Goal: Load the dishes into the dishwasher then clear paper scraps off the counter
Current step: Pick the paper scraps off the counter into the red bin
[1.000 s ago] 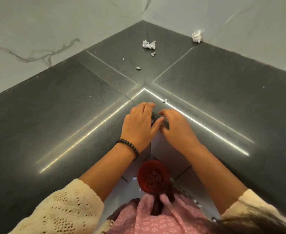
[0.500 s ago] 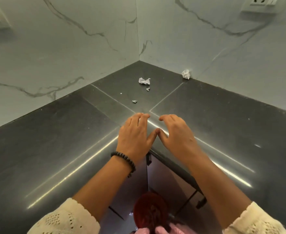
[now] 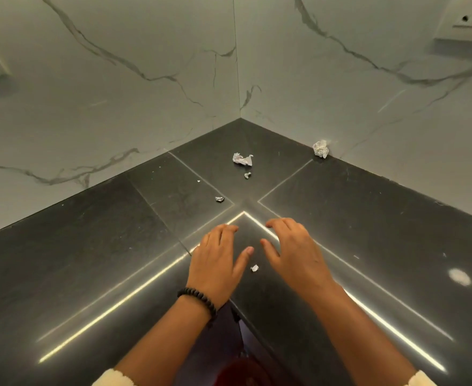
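My left hand and my right hand hover palm-down over the dark corner counter, fingers loosely spread, holding nothing. A tiny paper scrap lies on the counter between the two thumbs. Farther back lie a crumpled white scrap, a small bit just below it and another small bit to the left. A paper ball sits against the right wall. No dishes or dishwasher are in sight.
Marble walls meet in the corner behind the counter. A wall socket is at the top right. The inner counter edge and dark cabinet doors lie below my wrists.
Both hands rose from the cabinet edge below and moved forward over the counter, then drew slightly apart. The view tilted up toward the walls. A small scrap now shows between the thumbs.
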